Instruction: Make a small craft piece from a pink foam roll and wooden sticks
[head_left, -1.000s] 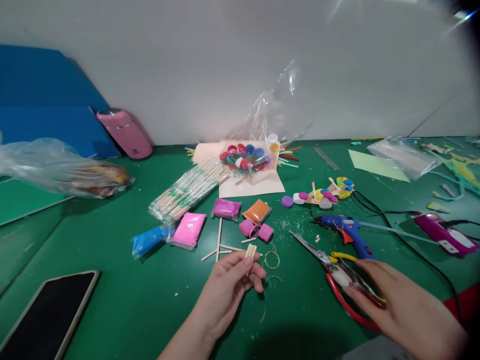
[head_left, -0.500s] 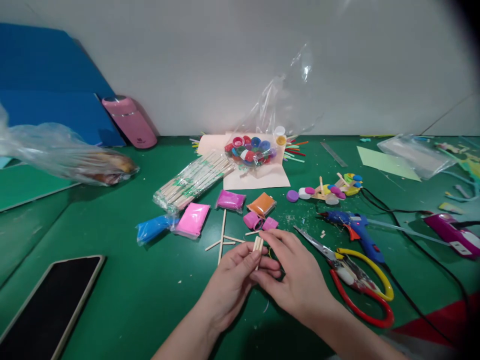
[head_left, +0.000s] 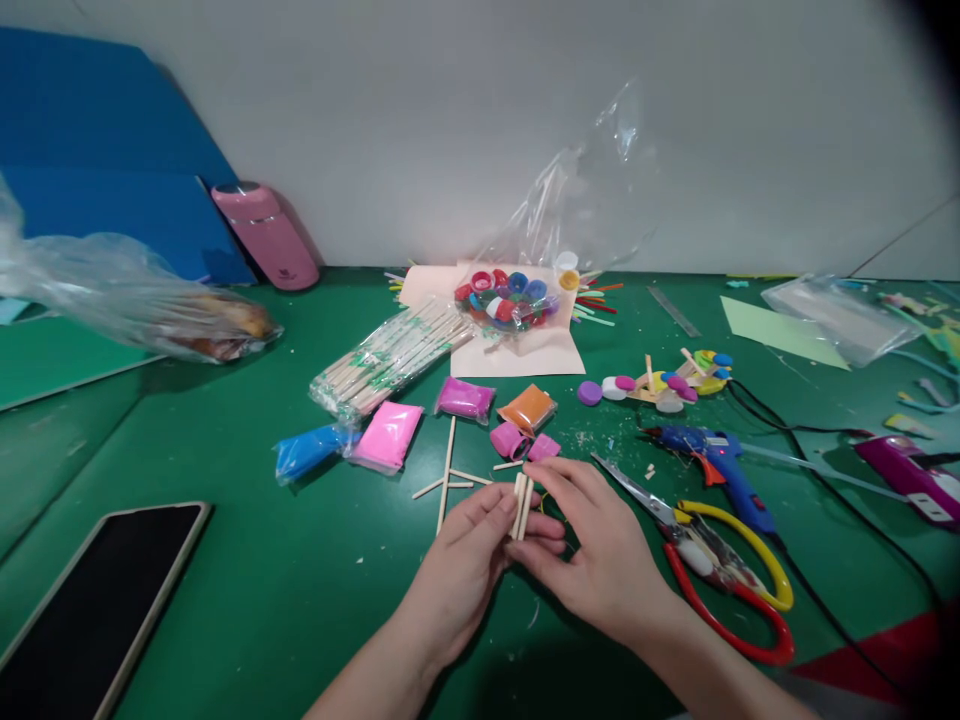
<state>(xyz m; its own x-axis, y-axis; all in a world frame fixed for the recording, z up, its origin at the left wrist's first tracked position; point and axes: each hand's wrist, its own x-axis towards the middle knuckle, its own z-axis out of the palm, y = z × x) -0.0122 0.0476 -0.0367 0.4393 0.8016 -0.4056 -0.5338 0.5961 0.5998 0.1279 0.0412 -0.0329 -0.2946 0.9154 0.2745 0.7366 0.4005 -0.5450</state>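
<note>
A small upright bundle of short wooden sticks (head_left: 522,508) is pinched in my left hand (head_left: 474,545), thumb in front and fingers behind. My right hand (head_left: 600,550) closes on the bundle from the right, its index finger at the top end and its thumb near the bottom. Just beyond my hands, loose wooden sticks (head_left: 448,470) lie crossed on the green table (head_left: 285,600). Purple bottle caps (head_left: 508,440) sit behind my fingers. To the right of my right hand rest scissors (head_left: 697,545) with one yellow and one red handle, blades pointing away.
A blue glue gun (head_left: 716,465) with its cable lies right of the scissors. Behind are clay packets (head_left: 388,436), bagged sticks (head_left: 397,360), a bag of bottle caps (head_left: 510,300) and a craft of caps and sticks (head_left: 667,385). A phone (head_left: 97,610) lies left; a pink flask (head_left: 266,235) stands behind.
The bundle has turned slightly between my fingers, and more of its sticks show. My hands keep nearly the same place; the whole view has shifted a little.
</note>
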